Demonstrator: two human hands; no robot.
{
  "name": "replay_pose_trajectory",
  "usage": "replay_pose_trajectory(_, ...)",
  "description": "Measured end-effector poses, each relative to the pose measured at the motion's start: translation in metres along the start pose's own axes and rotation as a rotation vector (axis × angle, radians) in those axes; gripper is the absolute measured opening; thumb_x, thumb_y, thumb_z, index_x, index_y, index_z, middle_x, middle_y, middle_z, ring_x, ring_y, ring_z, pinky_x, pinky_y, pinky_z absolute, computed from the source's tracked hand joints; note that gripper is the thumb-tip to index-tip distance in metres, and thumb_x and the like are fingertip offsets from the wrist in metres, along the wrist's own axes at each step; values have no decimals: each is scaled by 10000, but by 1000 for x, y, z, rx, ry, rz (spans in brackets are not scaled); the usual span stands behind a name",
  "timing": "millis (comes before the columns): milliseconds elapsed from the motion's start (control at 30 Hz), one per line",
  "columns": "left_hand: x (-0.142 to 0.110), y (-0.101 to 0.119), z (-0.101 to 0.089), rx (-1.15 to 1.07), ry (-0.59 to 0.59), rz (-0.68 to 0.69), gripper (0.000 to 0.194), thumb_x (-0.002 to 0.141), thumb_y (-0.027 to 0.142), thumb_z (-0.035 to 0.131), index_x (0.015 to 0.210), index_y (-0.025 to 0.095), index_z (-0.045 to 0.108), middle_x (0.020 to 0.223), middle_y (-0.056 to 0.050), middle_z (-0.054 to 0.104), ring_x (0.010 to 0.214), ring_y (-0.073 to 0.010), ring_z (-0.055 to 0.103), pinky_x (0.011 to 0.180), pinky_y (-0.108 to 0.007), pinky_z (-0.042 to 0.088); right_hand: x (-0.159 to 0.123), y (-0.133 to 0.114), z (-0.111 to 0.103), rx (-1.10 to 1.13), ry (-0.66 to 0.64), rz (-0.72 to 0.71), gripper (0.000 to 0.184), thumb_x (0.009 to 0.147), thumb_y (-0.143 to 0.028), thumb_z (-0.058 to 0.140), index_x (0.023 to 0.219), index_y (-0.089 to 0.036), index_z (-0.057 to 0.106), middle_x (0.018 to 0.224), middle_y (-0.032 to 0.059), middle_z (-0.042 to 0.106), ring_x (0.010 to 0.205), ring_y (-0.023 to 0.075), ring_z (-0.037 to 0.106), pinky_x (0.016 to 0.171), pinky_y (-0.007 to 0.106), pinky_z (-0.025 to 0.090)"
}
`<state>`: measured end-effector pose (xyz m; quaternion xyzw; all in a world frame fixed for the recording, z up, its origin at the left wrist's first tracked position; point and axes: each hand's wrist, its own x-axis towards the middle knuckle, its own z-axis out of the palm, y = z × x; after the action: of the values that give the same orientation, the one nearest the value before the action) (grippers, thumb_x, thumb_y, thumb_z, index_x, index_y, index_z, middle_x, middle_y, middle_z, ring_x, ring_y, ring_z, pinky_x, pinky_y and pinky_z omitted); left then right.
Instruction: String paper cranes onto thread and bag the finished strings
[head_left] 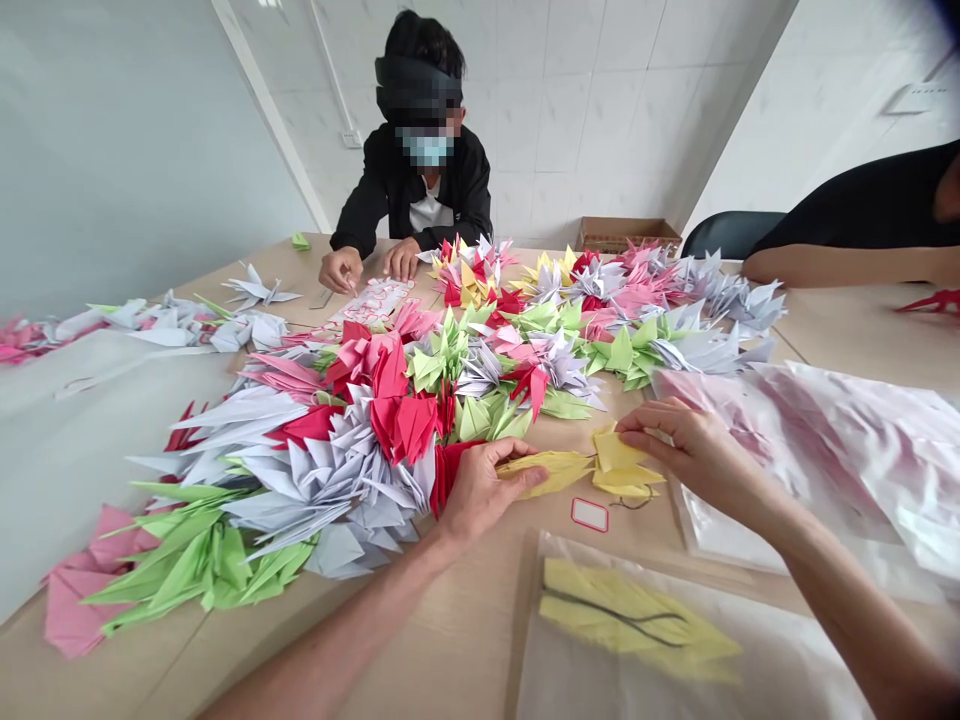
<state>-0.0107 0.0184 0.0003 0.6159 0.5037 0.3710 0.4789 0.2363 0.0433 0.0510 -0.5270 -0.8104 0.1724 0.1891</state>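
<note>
Yellow origami crane (pixel 544 472) up left of the red-edged tag (pixel 589 514): the left hand (pixel 487 490) is curled, pinching it between thumb and fingers. How's it handle?

Super light, stiff-ish but crushes easily, so take the wing edge. The right hand (pixel 697 455), just above the tag, has its fingers on a second yellow crane (pixel 622 465). Can't tell if it's gripping.

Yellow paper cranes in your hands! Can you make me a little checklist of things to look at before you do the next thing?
1. Left hand touching the yellow paper crane: ok.
2. Right hand touching the second yellow paper crane: ok.
3. White label with a red border lying near both cranes: ok.
4. Dark thread tied to a crane: cannot tell.
5. Clear plastic bag sealed shut: cannot tell.
</note>
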Motion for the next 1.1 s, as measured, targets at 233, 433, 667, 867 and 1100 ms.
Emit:
replay_pose_trajectory(233, 1, -2, 0, -162, -66, -34, 441, 715, 409, 684, 1044, 126, 609, 968, -75, 680, 861, -187, 626, 688, -224, 472, -3, -3, -8, -39, -43, 29, 258, 895, -323, 405, 781, -201, 602, 774, 31, 637, 743, 177, 556, 642, 280, 383)
replay_pose_trajectory(433, 0, 2, 0, -233, -92, -73, 391, 697, 369, 712, 984, 117, 628, 953, -70, 678, 839, -167, 624, 683, -210, 463, -6, -3, -8, -103, -55, 81, 272, 886, -310, 409, 699, -199, 572, 689, 18, 599, 675, 163, 519, 586, 262, 346)
replay_pose_trajectory(667, 1, -1, 1, -178, -114, -54, 392, 724, 368, 686, 1014, 121, 596, 987, -89, 674, 889, -192, 629, 710, -239, 483, -2, 6, 11, -170, 2, 58, 264, 875, -264, 417, 709, -186, 607, 692, 31, 611, 663, 161, 514, 593, 267, 338)
replay_pose_trajectory(867, 2, -3, 2, -91, -112, -40, 343, 738, 335, 669, 1006, 131, 599, 973, -89, 678, 897, -201, 633, 718, -247, 489, 0, 15, 24, -204, 125, 20, 219, 862, -266, 434, 793, -185, 625, 787, 56, 621, 728, 188, 542, 662, 303, 384)
replay_pose_trajectory(1100, 1, -3, 4, -280, -73, -68, 429, 717, 405, 689, 1032, 149, 549, 952, -73, 659, 872, -189, 640, 685, -244, 503, -4, -15, 11, -142, 222, 8, 187, 849, -295, 471, 853, -215, 640, 812, 36, 639, 672, 161, 546, 597, 269, 393)
